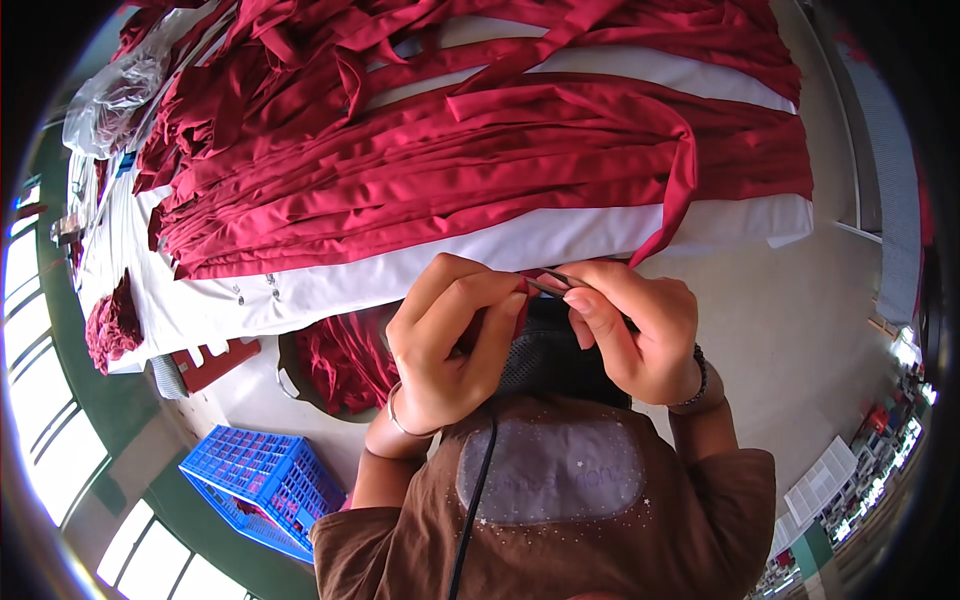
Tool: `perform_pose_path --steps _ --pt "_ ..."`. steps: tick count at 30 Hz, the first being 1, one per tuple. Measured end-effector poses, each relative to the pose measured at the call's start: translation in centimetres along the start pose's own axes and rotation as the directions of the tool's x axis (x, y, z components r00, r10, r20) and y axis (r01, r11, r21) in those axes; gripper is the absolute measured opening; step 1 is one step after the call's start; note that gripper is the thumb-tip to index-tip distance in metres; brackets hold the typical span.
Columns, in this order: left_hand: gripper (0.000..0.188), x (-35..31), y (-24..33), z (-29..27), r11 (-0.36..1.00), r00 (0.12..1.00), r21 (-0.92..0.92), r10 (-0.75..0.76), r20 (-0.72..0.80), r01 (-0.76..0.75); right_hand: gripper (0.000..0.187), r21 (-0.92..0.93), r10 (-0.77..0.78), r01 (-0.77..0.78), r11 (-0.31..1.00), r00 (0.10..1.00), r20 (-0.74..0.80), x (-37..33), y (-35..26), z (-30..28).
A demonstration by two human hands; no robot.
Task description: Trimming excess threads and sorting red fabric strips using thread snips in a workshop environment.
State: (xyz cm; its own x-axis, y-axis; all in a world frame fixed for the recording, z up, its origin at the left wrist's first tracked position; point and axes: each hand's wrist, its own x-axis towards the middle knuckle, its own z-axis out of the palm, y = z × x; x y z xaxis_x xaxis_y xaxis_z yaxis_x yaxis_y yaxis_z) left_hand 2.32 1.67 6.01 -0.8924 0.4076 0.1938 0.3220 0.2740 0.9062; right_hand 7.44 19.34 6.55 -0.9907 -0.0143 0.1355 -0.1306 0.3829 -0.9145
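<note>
My left hand (450, 335) is closed, its thumb and fingertips pinching the end of a dark red fabric strip (522, 300) in front of my chest. My right hand (640, 325) is closed around thread snips (548, 283); their thin dark blades point left and lie at the pinched cloth. Most of the snips is hidden inside the fist. Just beyond both hands, a long pile of dark red strips (430, 165) covers the white-clothed table (570, 235). One looped strip (680, 190) hangs over the near table edge, down behind my right hand.
A blue plastic crate (290, 490) stands on the floor at lower left. Nearer the table, a dark round container (345, 365) holds more red cloth. Clear plastic wrap (115, 105) and a crumpled red bundle (113, 325) lie at the table's left end.
</note>
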Motion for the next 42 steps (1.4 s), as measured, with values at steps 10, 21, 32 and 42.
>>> perform_pose_path --steps 10,21,32,42 --pt "0.011 0.0 -0.6 1.2 0.997 0.997 0.063 0.042 -0.062 -0.038 0.014 0.013 0.019 -0.018 1.000 0.993 -0.113 -0.9 1.1 1.2" --pt "0.007 -0.4 -3.2 0.5 0.730 0.928 -0.671 -0.326 -0.182 0.125 0.014 -0.195 -0.021 -0.173 0.965 0.694 -0.720 -3.2 6.2 -3.7" --pt "0.008 -2.0 -5.9 -0.8 0.953 0.950 -0.262 -0.069 0.305 0.154 0.020 0.098 0.327 -0.350 0.932 0.689 -0.647 -2.4 9.7 -4.0" --pt "0.019 0.9 -1.0 2.3 0.994 0.989 0.067 0.076 0.123 -0.085 0.015 -0.200 -0.131 0.046 0.979 0.891 -0.434 -2.5 3.2 0.8"
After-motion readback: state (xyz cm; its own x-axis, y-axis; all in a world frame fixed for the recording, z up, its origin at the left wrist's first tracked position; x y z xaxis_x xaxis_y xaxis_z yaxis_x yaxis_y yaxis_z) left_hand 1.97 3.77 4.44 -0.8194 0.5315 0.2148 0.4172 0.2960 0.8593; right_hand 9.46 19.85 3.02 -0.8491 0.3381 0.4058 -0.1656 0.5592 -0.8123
